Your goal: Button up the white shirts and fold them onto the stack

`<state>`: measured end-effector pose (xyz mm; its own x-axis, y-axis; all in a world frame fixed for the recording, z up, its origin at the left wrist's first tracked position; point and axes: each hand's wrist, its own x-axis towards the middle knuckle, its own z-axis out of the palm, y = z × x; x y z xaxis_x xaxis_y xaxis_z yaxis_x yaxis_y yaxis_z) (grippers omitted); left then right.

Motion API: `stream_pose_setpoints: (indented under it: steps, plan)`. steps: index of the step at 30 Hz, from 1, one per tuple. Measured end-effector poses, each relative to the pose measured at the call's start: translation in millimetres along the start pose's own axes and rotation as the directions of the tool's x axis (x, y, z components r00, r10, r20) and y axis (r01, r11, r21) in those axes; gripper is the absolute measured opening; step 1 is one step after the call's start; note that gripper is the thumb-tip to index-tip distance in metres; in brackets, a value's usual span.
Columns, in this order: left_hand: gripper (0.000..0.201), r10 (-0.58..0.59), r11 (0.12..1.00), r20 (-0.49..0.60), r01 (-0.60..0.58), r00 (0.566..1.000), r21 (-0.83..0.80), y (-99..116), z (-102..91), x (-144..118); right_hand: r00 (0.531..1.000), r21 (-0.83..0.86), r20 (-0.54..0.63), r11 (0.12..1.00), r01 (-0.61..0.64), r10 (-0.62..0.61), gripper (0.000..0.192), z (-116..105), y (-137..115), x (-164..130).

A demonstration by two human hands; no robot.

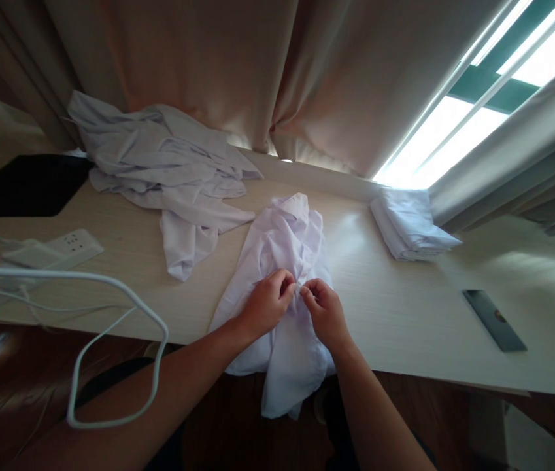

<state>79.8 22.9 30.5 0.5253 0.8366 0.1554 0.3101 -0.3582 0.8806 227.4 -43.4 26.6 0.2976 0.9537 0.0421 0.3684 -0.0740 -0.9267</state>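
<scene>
A white shirt [277,235] lies rumpled in front of me, its collar toward the curtain and its lower part hanging over the table's front edge. My left hand [271,297] pinches the fabric near the shirt's middle, fingers closed. Close beside it, my right hand [323,307] also pinches the cloth between thumb and fingers. The fingertips of both hands almost meet at the front of the shirt. Whatever small part lies between them is too small to make out.
Crumpled white garments [169,157] lie at the back left. Folded white cloth [407,222] is stacked at the right, with a dark phone-like slab [494,320] nearer. A power strip [74,247], a black flat object [27,185] and a looping white cable [125,288] occupy the left. Curtains [199,65] border the back.
</scene>
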Motion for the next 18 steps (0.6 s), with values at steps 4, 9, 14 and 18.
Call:
stream_pose_setpoints:
  steps: [4,9,14,18]
  plan:
    - [0.012,0.004,1.0,0.001,-0.004,1.0,0.002,-0.2,-0.6,-0.2,1.0,0.0,-0.002,1.0,-0.003,0.003,0.022,0.2,1.1,0.5]
    - [0.013,-0.002,1.0,-0.006,0.002,1.0,0.006,-0.5,-1.9,-0.4,1.0,0.005,-0.004,1.0,0.004,-0.004,0.023,0.9,2.5,1.0]
    - [0.013,-0.013,1.0,-0.011,0.014,1.0,0.007,0.8,-3.5,0.0,1.0,0.011,-0.003,1.0,-0.002,0.002,0.025,1.1,3.4,1.6]
    - [0.013,-0.017,1.0,-0.018,0.017,1.0,0.001,0.8,-3.7,0.2,1.0,0.007,0.002,1.0,0.003,-0.003,0.025,0.3,3.3,1.2]
